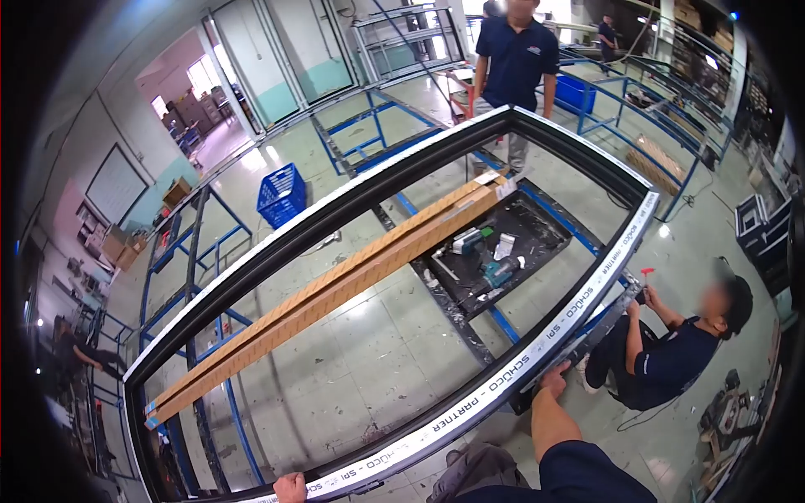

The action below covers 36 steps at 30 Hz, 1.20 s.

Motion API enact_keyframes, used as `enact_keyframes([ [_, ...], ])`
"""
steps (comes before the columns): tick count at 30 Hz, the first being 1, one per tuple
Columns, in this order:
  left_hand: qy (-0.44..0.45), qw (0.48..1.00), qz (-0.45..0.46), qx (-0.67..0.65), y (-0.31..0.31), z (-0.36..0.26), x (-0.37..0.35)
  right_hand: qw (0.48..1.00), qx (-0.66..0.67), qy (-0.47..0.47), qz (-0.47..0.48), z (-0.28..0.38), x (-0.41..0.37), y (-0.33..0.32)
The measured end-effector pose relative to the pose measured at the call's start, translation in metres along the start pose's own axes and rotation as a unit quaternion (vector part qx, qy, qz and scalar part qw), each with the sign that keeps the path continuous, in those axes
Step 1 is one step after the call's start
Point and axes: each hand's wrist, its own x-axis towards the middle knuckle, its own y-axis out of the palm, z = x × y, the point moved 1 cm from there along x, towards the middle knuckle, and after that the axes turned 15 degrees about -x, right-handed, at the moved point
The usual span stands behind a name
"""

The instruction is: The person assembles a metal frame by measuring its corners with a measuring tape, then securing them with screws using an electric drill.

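Observation:
A large window frame (470, 401), black inside with white printed film along its outer faces, lies tilted across a blue and black steel stand (243, 432). My left hand (290, 488) is closed over the near edge of the frame, at the bottom of the view. Further right, my right hand (553, 380) is closed at the frame's outer side, beside a dark bar; its fingertips are partly hidden. Through the frame opening I see long cardboard-wrapped profiles (335, 285) and a black tray (537, 264) holding a teal power drill (501, 272) and other tools.
A crouching co-worker (679, 360) at the right handles a red-headed tool (646, 272) near the frame's corner. Another person (516, 63) stands beyond the far corner. A blue crate (281, 197) sits on the floor, with blue steel stands (377, 130) around it.

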Motion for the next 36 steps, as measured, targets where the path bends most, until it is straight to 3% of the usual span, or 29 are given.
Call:
enact_keyframes([
  [1,-0.014,1.000,0.005,-0.013,-0.002,-0.003,-0.002,0.999,0.026,0.003,0.018,0.007,-0.014,-0.007],
  [4,0.010,1.000,-0.015,-0.005,0.002,-0.003,0.001,0.996,-0.049,0.009,-0.069,-0.007,0.015,0.010],
  [7,-0.041,0.999,0.032,0.011,-0.007,-0.013,-0.002,1.000,0.012,-0.001,0.006,0.006,-0.014,-0.004],
  [11,-0.029,0.999,0.028,0.011,-0.005,-0.011,-0.001,0.996,-0.065,0.007,-0.057,-0.002,0.008,0.006],
  [16,-0.053,0.998,0.039,0.011,-0.005,-0.011,0.001,0.996,-0.063,0.004,-0.059,-0.010,0.024,0.011],
  [26,-0.020,0.999,0.019,0.017,-0.004,-0.008,0.000,0.997,-0.054,0.000,-0.056,0.005,-0.010,-0.001],
  [32,-0.023,0.999,0.021,0.020,-0.002,-0.001,0.001,1.000,-0.007,0.019,-0.021,-0.003,0.003,0.005],
  [36,-0.010,0.999,0.022,0.021,-0.001,-0.001,0.001,0.998,-0.043,0.012,-0.045,-0.005,0.014,0.011],
])
